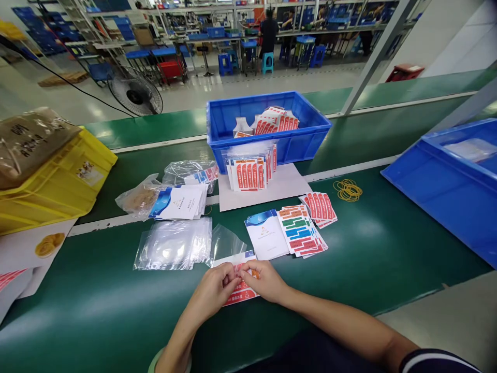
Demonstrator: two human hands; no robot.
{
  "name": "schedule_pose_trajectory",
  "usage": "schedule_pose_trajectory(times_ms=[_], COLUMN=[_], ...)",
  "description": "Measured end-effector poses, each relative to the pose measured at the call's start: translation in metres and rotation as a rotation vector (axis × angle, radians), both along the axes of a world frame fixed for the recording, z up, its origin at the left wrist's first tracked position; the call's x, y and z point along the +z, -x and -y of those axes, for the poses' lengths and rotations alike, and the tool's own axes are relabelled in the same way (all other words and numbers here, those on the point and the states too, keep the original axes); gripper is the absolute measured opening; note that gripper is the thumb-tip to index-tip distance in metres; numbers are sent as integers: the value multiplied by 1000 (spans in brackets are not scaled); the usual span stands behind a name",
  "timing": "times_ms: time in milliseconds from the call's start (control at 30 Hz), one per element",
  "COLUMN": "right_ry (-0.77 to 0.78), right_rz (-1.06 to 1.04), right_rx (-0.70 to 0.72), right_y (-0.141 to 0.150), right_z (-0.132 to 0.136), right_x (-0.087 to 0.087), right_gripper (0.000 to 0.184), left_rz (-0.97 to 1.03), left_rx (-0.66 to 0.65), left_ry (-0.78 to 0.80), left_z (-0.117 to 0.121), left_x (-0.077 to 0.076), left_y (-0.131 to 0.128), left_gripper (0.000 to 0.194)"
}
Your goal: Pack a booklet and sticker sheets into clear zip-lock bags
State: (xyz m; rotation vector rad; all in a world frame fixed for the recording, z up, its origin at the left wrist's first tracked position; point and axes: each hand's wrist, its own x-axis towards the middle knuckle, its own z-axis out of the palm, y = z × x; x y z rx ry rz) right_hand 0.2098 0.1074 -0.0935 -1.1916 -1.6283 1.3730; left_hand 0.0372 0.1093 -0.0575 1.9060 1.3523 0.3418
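Note:
My left hand point(218, 284) and my right hand point(265, 281) meet near the front of the green bench, fingers curled and thumbs pinched close together. What lies between the fingertips is too small to make out. Beneath them is a red-and-white label sheet point(243, 297), partly covered by the hands. A clear plastic bag point(228, 243) spreads just beyond it. Left of that lies a stack of clear plastic bags point(174, 243). To the right are white-and-blue booklets point(267, 238), a fanned stack of multicoloured label sheets point(298, 230) and some red label sheets point(321, 208).
A blue bin point(272, 139) holds packed label sets; more filled bags point(250, 171) stand against it on cardboard. Booklets point(180, 202) lie at left, rubber bands point(348, 190) at right. A yellow crate point(58, 181) and another blue bin point(438, 181) flank the bench point(116, 321).

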Motion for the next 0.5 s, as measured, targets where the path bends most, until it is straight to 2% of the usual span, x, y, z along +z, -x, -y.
schedule_pose_trajectory(times_ms=[333,500], right_ry=[7,-15], right_rz=[-7,-19], right_rx=[-12,-27], right_y=[1,0], right_z=[-1,-1], right_x=[-5,-3], right_gripper=[16,16], left_rz=[35,93], left_rx=[-30,29], left_ry=[-7,-12], left_z=[2,1], left_x=[1,5], left_y=[-4,-4], left_gripper=[26,18])
